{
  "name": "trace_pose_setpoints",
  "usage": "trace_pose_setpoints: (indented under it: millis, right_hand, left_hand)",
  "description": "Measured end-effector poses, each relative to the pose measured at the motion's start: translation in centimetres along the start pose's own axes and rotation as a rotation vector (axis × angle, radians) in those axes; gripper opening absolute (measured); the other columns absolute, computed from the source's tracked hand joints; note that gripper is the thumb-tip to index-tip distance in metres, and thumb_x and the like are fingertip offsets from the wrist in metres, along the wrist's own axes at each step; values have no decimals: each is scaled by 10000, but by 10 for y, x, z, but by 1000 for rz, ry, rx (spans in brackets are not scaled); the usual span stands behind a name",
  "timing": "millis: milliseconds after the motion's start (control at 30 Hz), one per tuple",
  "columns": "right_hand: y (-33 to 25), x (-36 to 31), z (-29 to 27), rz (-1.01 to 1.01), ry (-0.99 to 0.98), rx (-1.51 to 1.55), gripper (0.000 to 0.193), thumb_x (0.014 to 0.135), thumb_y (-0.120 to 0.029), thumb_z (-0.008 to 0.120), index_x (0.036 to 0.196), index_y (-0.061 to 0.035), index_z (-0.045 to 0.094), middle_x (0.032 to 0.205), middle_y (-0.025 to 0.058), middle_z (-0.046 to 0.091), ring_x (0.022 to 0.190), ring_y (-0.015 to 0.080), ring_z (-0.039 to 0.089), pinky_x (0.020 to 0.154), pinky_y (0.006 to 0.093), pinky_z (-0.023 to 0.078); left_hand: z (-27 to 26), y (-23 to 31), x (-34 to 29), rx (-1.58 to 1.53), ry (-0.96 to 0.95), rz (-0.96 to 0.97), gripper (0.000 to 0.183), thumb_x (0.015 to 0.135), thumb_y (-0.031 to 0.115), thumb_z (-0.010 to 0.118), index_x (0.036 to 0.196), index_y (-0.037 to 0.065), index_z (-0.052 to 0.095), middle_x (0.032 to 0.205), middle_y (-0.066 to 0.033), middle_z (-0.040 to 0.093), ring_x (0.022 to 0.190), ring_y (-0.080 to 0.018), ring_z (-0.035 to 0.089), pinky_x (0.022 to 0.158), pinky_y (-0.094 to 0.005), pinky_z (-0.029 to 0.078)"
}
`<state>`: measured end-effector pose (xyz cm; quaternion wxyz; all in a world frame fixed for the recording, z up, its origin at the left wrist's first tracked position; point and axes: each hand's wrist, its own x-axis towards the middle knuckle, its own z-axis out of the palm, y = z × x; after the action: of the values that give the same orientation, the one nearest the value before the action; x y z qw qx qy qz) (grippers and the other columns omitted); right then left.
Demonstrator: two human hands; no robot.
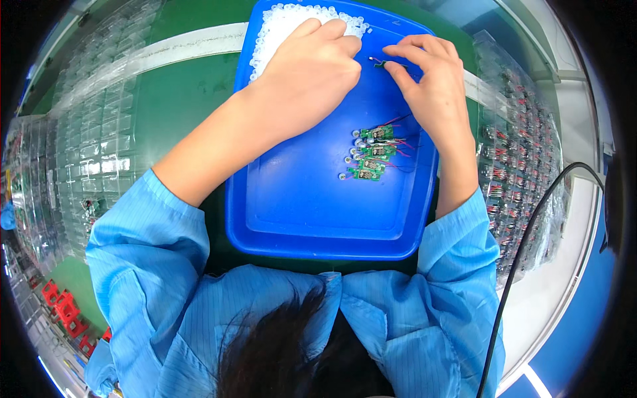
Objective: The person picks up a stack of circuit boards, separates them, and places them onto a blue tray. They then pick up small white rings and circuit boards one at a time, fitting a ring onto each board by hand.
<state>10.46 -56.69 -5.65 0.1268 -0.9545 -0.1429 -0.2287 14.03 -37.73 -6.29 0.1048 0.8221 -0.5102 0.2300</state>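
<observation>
A blue plastic tray (325, 251) lies before me. White translucent ring-like plastic pieces (272, 26) are heaped at its far left. My left hand (315, 69) is at the heap's near edge, fingers curled down and closed; whatever the fingertips hold is hidden beneath the hand. At the tray's far right my right hand (434, 76) pinches a small green circuit board (380, 64) between thumb and fingers, and much of that board is covered. Several finished-looking green circuit boards (366, 174), with small displays, red and black wires and round whitish parts, lie grouped in the tray's middle right.
To the right are clear plastic trays (514, 159) filled with wired boards. Clear compartment trays (96, 132) are stacked on the left of the green table (179, 86). A black cable (524, 245) curves down at right. Red stools (66, 308) stand at the lower left.
</observation>
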Motion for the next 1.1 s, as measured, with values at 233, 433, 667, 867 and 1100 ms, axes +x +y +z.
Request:
trace_pose_setpoints:
  millis: [233, 433, 667, 867, 1100]
  right_hand:
    - [12, -7, 17, -65, -7, -16, 143, 742, -126, 680, 878, -82, 691, 949, 50, 646, 968, 237, 557, 842, 350, 425]
    - [-1, 0, 2, -186, 118, 218, 127, 698, -96, 692, 823, -80, 678, 820, 39, 650, 796, 236, 599, 742, 348, 452]
    - [-16, 6, -10, -329, 124, 129, 167, 673, -73, 715, 834, -103, 685, 832, 17, 648, 832, 193, 601, 757, 307, 434]
    - [-17, 0, -6, -16, 35, 394, 255, 726, -63, 701, 979, -77, 673, 870, 43, 660, 863, 175, 610, 808, 294, 464]
    - [-9, -4, -5, 469, -298, 1145, 175, 775, -131, 676, 845, 30, 665, 795, 48, 666, 746, 94, 606, 666, 226, 473]
  left_hand:
    - [-14, 10, 8, -30, -208, -165, 176, 801, 65, 640, 969, 16, 665, 882, -71, 674, 825, -122, 630, 744, -252, 508]
    - [-5, -1, -4, -849, 30, -640, 167, 798, 68, 590, 929, 12, 678, 793, -48, 664, 695, -90, 605, 633, -239, 493]
    - [-1, -7, -6, -1261, -59, -865, 158, 763, 105, 652, 864, -13, 683, 735, -45, 651, 641, -81, 586, 600, -208, 482]
    - [-2, 4, -7, -1075, 77, -762, 120, 752, 92, 668, 823, -3, 684, 715, -33, 649, 636, -64, 586, 598, -198, 483]
    - [-11, 17, -3, -794, 157, -642, 86, 753, 50, 671, 813, -10, 676, 738, -31, 656, 667, -54, 599, 590, -192, 489]
